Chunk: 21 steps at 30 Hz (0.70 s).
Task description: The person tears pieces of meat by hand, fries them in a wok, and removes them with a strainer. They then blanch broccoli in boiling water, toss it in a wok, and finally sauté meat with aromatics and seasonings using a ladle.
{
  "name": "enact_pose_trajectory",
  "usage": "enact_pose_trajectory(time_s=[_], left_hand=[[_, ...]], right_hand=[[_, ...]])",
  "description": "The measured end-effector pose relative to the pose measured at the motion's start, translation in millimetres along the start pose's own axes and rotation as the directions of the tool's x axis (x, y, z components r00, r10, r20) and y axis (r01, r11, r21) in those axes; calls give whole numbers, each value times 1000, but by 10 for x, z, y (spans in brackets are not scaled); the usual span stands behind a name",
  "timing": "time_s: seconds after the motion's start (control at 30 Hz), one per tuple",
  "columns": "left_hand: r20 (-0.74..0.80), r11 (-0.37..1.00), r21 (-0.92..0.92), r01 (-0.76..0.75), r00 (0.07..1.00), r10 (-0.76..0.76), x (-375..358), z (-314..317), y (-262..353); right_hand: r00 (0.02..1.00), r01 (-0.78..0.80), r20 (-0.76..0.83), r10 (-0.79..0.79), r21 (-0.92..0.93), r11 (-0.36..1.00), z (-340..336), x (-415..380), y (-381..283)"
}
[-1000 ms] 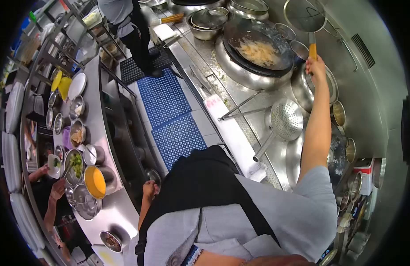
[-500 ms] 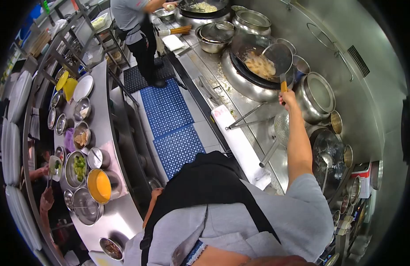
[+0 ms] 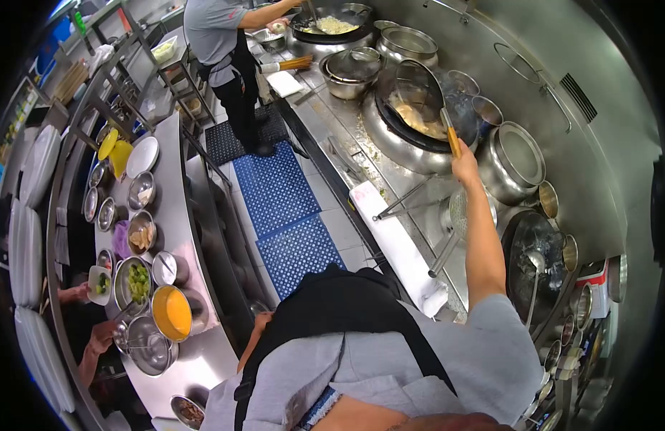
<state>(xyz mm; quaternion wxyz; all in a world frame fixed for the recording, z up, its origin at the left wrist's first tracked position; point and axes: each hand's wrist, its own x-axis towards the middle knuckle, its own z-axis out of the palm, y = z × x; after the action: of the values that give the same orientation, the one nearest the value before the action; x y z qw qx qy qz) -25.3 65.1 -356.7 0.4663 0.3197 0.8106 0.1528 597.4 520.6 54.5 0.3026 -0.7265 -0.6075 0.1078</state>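
My right hand (image 3: 465,164) is closed round the wooden handle of a round strainer (image 3: 423,77), its mesh tilted over a large wok (image 3: 384,115). Pale food (image 3: 418,118) lies in liquid in that wok, partly behind the strainer. Steam rises beside it. My left hand (image 3: 262,320) hangs low by my apron at the counter edge, mostly hidden, so its fingers cannot be made out. To the left, an orange-filled pot (image 3: 177,313) and a bowl of green vegetables (image 3: 138,281) stand on the steel counter (image 3: 176,215).
A co-worker (image 3: 216,43) stands ahead at another wok (image 3: 332,26). Across the left counter, another person's hands (image 3: 99,337) reach among bowls. Lidded steel pots (image 3: 517,154) stand right of my wok. A second wok (image 3: 537,262) with a ladle is nearer. Blue mats (image 3: 278,187) cover the floor.
My right hand has moved slightly down, and the strainer has swung left and tilted more upright over the wok. The co-worker's arm now reaches toward their wok. The view has shifted slightly.
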Motion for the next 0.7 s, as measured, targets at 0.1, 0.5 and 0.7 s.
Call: enact_pose_trajectory(time_s=[0.1, 0.5, 0.7], left_hand=[[-25, 999, 39, -21, 999, 22, 114, 7, 67], [79, 962, -260, 85, 995, -67, -58, -65, 447], [-8, 989, 133, 60, 998, -59, -131, -65, 305]], right_hand=[[946, 248, -179, -269, -131, 960, 107, -78, 216], [964, -131, -198, 178, 229, 964, -59, 436, 756], [928, -343, -83, 364, 196, 919, 2, 872, 742]])
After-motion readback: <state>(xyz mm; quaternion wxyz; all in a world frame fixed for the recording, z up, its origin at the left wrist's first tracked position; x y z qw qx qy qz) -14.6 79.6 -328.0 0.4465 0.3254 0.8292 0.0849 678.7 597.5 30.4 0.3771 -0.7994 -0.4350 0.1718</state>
